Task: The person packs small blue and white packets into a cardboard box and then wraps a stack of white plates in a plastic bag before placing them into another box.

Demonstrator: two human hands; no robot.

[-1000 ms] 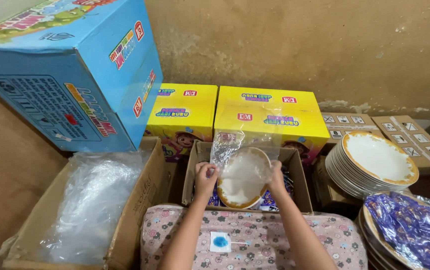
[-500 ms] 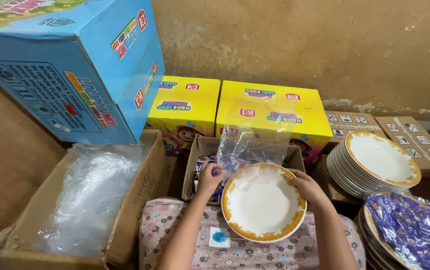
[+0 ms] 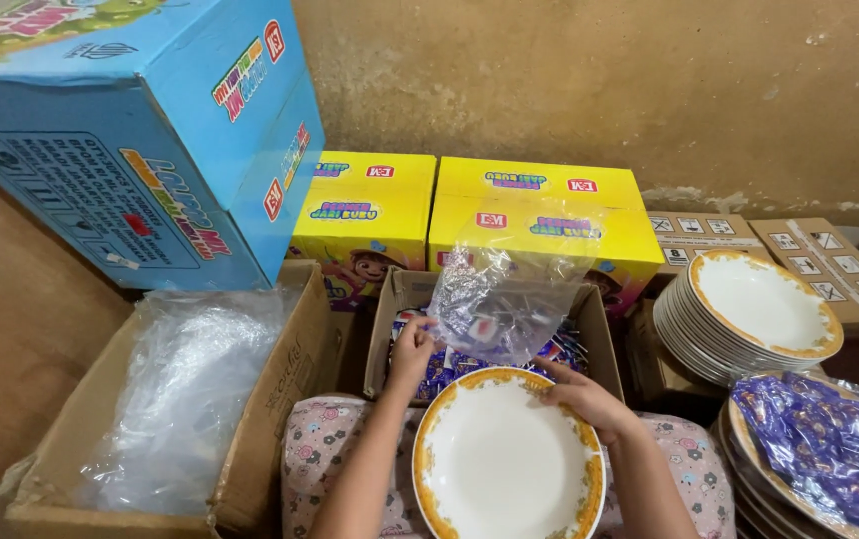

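Note:
A white plate (image 3: 504, 464) with a yellow patterned rim lies flat on the floral cloth (image 3: 324, 449) over my lap. My right hand (image 3: 589, 401) grips its upper right rim. My left hand (image 3: 411, 351) pinches the lower left corner of a crumpled clear plastic bag (image 3: 509, 299), which hangs just above the plate and is off it. Behind both hands stands a small open cardboard box (image 3: 389, 299) with purple packets (image 3: 444, 367) inside.
A stack of matching plates (image 3: 759, 304) sits at the right, and lower right are more plates under a purple wrapper (image 3: 829, 449). A large cardboard box (image 3: 285, 369) of clear plastic (image 3: 190, 389) is at the left. A blue carton (image 3: 130, 130) and yellow cartons (image 3: 539, 215) line the wall.
The plate has come out of the clear bag and down onto my lap. The bag has lifted up and away in my left hand.

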